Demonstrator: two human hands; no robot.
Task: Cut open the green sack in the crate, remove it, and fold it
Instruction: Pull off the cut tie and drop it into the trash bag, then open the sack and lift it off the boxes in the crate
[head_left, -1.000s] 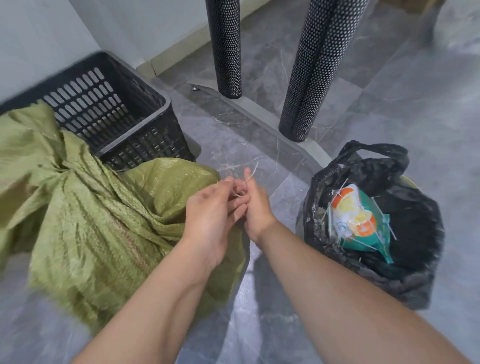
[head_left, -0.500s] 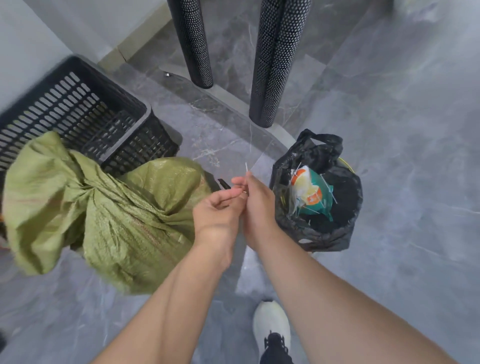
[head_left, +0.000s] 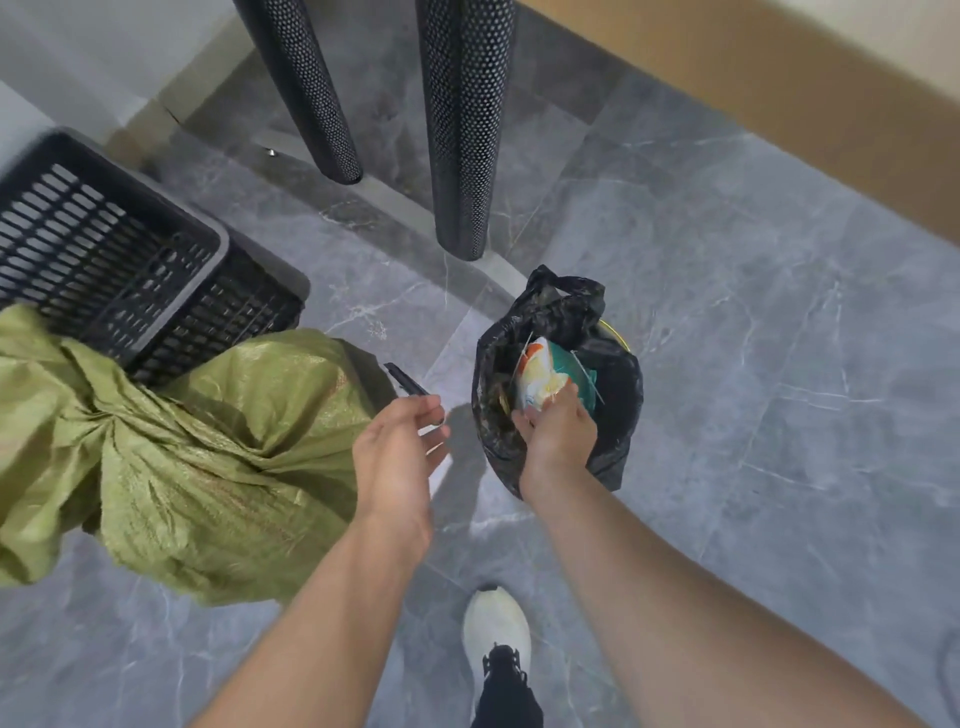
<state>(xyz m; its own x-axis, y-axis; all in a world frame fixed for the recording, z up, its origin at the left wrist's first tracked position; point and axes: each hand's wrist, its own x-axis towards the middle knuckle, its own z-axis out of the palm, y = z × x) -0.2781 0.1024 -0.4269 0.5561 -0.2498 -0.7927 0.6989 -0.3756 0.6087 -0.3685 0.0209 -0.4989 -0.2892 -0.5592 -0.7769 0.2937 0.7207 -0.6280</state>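
Green sack lies crumpled on the grey floor tiles at 9 o'clock from the hands. Its near fold is just beside the left hand and its far end is bunched against the near rim of the black lattice crate at 10 o'clock; whether any of it sits inside the crate I cannot tell. The left hand hovers with fingers loose and spread, gripping nothing. The right hand reaches at 1 o'clock into the mouth of a bin lined with a black bag, fingertips bent down and hidden, so I cannot tell whether it pinches anything. A slim dark tool, probably the cutter, lies on the tiles just past the left fingertips, beside the sack's edge. If its blade is out, which is too small to tell, a blind grab could nick a finger, or the white shoe at 6 o'clock could tread on it. Pulling the sack could also snag the weave on the crate's lattice and drag the crate along. The thin pale strands in the bin could cling to the fingers and trail back out. An orange-and-teal packet in the bin carries print, but no word or brand is readable, and none shows on the sack or crate.
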